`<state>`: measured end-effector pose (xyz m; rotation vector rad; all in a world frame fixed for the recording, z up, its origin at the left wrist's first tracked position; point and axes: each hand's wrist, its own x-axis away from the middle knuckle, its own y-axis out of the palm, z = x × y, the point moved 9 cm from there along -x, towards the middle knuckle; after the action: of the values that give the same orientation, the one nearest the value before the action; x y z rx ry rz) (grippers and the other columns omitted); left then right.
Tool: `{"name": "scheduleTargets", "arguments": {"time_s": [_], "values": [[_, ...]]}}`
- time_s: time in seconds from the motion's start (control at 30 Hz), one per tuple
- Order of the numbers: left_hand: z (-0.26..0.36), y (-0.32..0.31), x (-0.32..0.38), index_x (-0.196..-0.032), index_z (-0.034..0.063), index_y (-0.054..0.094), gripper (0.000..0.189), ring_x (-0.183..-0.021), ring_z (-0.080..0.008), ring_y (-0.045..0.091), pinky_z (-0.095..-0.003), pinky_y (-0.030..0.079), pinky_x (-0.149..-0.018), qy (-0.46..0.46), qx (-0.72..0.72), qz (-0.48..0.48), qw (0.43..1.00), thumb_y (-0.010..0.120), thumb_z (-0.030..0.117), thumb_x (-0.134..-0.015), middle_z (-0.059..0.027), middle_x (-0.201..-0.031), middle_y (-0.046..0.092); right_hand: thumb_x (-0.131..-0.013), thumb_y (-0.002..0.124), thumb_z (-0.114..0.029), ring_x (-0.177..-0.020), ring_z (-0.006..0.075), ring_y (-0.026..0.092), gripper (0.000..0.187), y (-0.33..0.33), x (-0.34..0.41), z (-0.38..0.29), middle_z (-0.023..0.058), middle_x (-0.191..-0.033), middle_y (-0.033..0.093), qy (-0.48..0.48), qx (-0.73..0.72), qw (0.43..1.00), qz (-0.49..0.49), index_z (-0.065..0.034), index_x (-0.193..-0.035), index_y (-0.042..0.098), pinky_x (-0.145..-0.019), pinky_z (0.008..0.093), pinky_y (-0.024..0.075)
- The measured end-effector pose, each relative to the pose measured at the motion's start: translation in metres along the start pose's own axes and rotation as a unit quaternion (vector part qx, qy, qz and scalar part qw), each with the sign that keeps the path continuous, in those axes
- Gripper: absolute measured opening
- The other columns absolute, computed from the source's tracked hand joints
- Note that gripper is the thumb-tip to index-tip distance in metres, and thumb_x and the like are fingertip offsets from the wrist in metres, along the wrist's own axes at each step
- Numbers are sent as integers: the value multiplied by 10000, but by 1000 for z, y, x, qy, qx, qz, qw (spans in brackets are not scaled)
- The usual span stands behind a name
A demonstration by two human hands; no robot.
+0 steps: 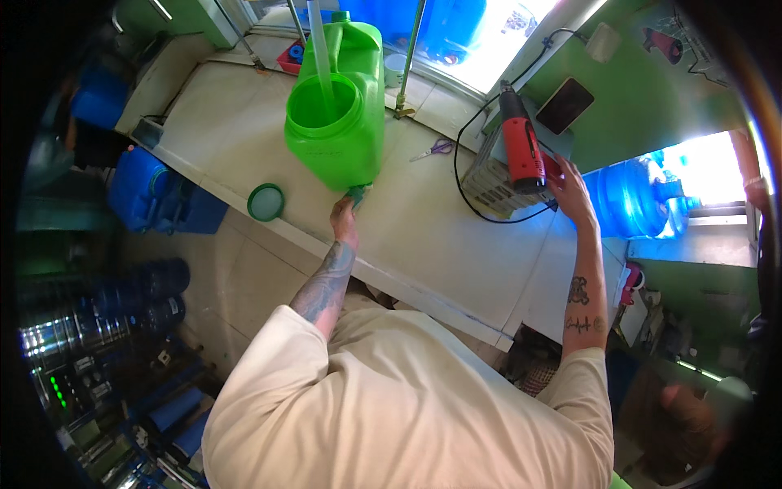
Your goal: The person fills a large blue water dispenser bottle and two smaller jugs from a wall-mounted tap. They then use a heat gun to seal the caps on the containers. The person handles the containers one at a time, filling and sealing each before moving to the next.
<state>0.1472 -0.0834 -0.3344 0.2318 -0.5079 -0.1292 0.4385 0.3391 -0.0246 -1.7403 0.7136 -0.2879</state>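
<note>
A bright green plastic water jug [360, 147] stands on the white tiled counter, its wide mouth uncapped. From above, a clear pipe [319, 52] reaches into that mouth. At the jug's lower front, my left hand [344, 217] grips a small dark-green piece [356, 194], which looks like a tap; its details are partly hidden. A round green lid [266, 202] lies by the counter's front edge. To the right, my right hand [568, 183] is around the handle of a red and black heat gun [523, 147]. The gun rests on a grey slatted box [498, 177], nozzle pointing away from me.
Purple-handled scissors [434, 149] lie behind the jug's right side. A black cord [455, 162] loops over the counter. A phone [565, 105] sits behind the heat gun. Blue water bottles [629, 198] stand right; blue containers [146, 189] are on the left. Another person's arm [748, 162] shows far right.
</note>
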Motion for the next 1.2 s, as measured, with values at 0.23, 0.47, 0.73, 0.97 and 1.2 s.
{"name": "scheduleTargets", "arguments": {"time_s": [0.23,0.47,0.73,0.97,1.2], "values": [[-11,40,-31,-1143,100,644,315,-1039,-106,526,-298,385,-900,53,-47,-64,995,704,293,-901,21,-1132,637,-778,739,-155,-1127,368,593,525,21,-8,-28,168,-1181,608,41,-37,998,-39,-76,-1270,572,-953,444,485],[-25,27,-18,-1005,18,623,181,-926,-153,565,-303,428,-858,28,99,86,991,674,170,-921,-31,-978,628,-836,627,26,-1152,188,602,446,77,80,-137,117,-1224,671,-11,-491,867,-82,8,-1280,584,-1011,344,455],[12,22,29,-1030,11,653,219,-967,-133,566,-285,421,-898,82,-19,30,996,686,205,-933,-26,-1012,644,-851,620,-23,-1136,274,618,400,112,130,-168,157,-1215,660,35,-469,880,-65,-10,-1250,604,-973,367,477],[7,46,4,-1028,-28,698,254,-970,-167,632,-324,473,-887,144,-90,16,985,719,195,-909,-87,-1011,711,-858,634,-34,-1114,287,619,386,115,143,-133,156,-1204,656,31,-433,899,-57,-15,-1242,607,-958,375,481],[-20,38,-42,-930,-7,694,202,-881,-201,659,-345,516,-788,181,-183,75,963,761,172,-865,-128,-956,720,-947,639,-172,-795,130,603,234,134,150,-118,44,-941,695,106,-410,903,-66,-41,-1140,627,-694,299,511]]}}
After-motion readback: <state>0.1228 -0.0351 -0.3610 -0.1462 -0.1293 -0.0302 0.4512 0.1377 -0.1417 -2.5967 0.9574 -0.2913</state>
